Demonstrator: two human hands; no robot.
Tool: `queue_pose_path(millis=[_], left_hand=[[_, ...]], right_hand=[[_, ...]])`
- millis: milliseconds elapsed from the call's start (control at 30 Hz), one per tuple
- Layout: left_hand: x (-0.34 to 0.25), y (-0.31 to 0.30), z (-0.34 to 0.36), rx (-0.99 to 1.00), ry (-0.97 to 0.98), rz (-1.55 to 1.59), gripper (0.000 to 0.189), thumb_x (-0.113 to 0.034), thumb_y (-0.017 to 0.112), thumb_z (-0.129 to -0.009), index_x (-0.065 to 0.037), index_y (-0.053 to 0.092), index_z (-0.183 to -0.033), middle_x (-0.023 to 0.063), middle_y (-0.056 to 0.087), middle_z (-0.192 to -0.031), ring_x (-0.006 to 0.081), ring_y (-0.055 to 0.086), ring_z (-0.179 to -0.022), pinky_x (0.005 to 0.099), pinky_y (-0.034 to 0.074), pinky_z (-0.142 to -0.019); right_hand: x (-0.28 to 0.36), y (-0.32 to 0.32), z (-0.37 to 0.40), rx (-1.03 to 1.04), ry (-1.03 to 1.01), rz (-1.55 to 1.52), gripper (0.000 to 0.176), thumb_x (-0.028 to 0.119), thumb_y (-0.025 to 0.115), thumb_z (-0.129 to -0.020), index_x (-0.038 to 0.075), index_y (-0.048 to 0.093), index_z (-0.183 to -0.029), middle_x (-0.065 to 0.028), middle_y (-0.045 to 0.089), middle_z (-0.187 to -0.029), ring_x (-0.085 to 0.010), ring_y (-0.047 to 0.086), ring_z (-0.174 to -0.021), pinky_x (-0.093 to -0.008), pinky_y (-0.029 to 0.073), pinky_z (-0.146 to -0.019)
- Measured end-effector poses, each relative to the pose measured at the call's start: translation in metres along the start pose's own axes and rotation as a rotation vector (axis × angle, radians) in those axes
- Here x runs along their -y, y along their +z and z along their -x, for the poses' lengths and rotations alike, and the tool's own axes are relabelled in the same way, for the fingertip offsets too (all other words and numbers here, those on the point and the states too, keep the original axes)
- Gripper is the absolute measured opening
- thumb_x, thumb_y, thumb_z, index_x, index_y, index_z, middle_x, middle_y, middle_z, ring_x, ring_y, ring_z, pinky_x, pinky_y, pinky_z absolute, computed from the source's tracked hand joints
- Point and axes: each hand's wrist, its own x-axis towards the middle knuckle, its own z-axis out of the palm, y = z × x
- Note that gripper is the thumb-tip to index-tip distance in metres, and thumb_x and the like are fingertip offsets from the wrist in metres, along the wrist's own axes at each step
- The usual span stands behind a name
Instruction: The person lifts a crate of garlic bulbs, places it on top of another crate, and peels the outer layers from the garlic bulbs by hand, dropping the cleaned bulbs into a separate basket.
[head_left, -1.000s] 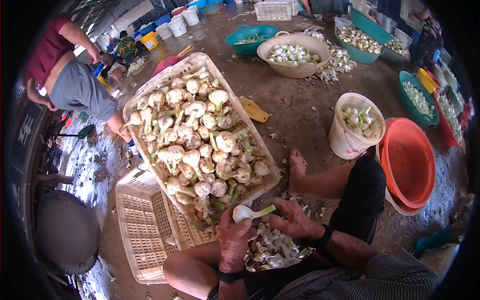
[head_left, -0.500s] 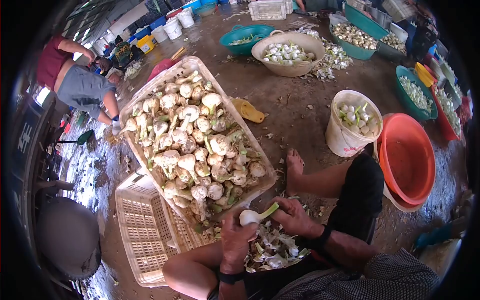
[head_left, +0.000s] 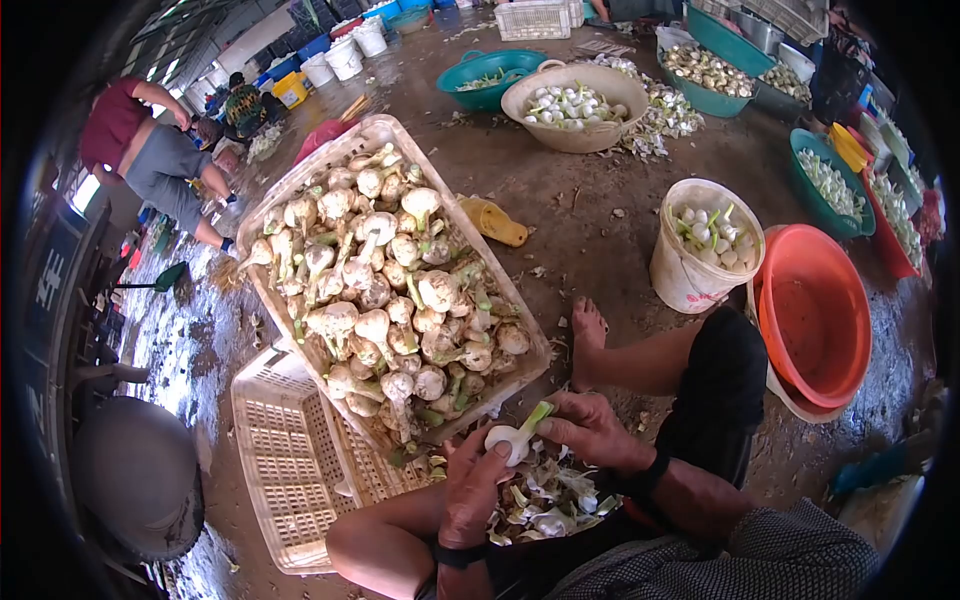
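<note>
Wet, muddy concrete floor (head_left: 590, 230) of an open work shed, littered w/ peel scraps; no tabletop, all containers sit straight on the floor.

Landmark is the full crate (head_left: 305, 168), a white plastic lattice tray heaped w/ unpeeled garlic (head_left: 385, 290), roots & green stems on. Far left of the full crate a person (head_left: 160, 165) bends over a puddled stretch. A second crate (head_left: 285, 450) of the same type pokes out from under the full crate's near-left corner. Just right of the full crate lies a yellow sandal (head_left: 497, 222). Behind-right of it are a teal basin (head_left: 490, 75) & a tan basin (head_left: 620, 135) w/ white peeled bulbs. Well right of the full crate stands a white bucket (head_left: 690, 285) w/ peeled bulbs, and an orange basin (head_left: 815, 310) just beside that.

At the full crate's near end, above a peel heap (head_left: 545, 500), is the garlic bulb (head_left: 505, 440), held btw both hands. It is smooth, white, mostly skinned, w/ a short green stem slanting up-right. The left hand (head_left: 475, 480) is curled round the bulb from below, thumb pressed on top. The right hand (head_left: 590, 430) is closed in a pinch on the stem end, fingertips touching the bulb.
</note>
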Motion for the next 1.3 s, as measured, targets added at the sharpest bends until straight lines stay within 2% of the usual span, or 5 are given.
queue_pose_path(millis=[267, 367, 567, 1100, 1300], left_hand=[[0.002, 0.005, -0.002, 0.0, 0.111, -0.214, 0.044, -0.022, 0.06, -0.093, 0.002, 0.05, -0.129, 0.0161, 0.06, -0.12, 0.0257, 0.066, -0.101, 0.0368, 0.061, -0.076], [0.001, 0.006, -0.002, -0.029, 0.593, -0.726, 0.037, -0.025, 0.076, -0.077, -0.015, 0.066, -0.112, 0.0048, 0.064, -0.12, 0.0216, 0.058, -0.115, 0.0625, 0.003, -0.108], [0.003, 0.009, 0.004, -0.083, 0.778, -1.146, 0.021, -0.013, 0.071, -0.075, -0.006, 0.061, -0.092, 0.0112, 0.063, -0.09, 0.0315, 0.063, -0.089, 0.0408, 0.05, -0.076], [-0.017, 0.001, 0.02, -0.058, 0.418, -0.102, 0.017, 0.001, 0.066, -0.087, -0.004, 0.065, -0.103, 0.0005, 0.067, -0.097, 0.0064, 0.059, -0.075, 0.0269, 0.049, -0.068], [-0.019, 0.0, 0.021, -0.005, 0.326, -0.171, 0.021, 0.001, 0.063, -0.088, -0.002, 0.065, -0.109, 0.0012, 0.068, -0.101, 0.0065, 0.059, -0.084, 0.0251, 0.049, -0.074]], right_hand=[[0.006, -0.002, 0.0, 0.126, 0.025, 0.011, 0.016, 0.016, 0.06, -0.097, 0.0, 0.065, -0.095, -0.0001, 0.059, -0.073, -0.0061, 0.052, -0.067, -0.0254, 0.043, -0.06], [0.004, -0.004, -0.001, 0.131, -0.005, 0.261, 0.013, 0.011, 0.059, -0.094, 0.0, 0.064, -0.099, -0.0036, 0.059, -0.072, -0.0092, 0.055, -0.067, -0.0275, 0.045, -0.061], [-0.018, 0.002, -0.001, 0.185, -0.171, 0.63, 0.016, 0.01, 0.063, -0.086, 0.001, 0.063, -0.098, -0.0196, 0.063, -0.078, -0.03, 0.065, -0.069, -0.0373, 0.05, -0.063], [-0.105, -0.033, 0.0, 0.17, 0.045, 0.983, 0.025, 0.017, 0.063, -0.078, 0.0, 0.065, -0.095, -0.0234, 0.063, -0.077, -0.0419, 0.062, -0.075, -0.0469, 0.05, -0.067], [-0.028, -0.008, -0.008, 0.089, 0.163, 0.448, 0.021, 0.012, 0.06, -0.088, -0.002, 0.065, -0.102, -0.0094, 0.066, -0.082, -0.0098, 0.058, -0.075, -0.0318, 0.049, -0.066]])
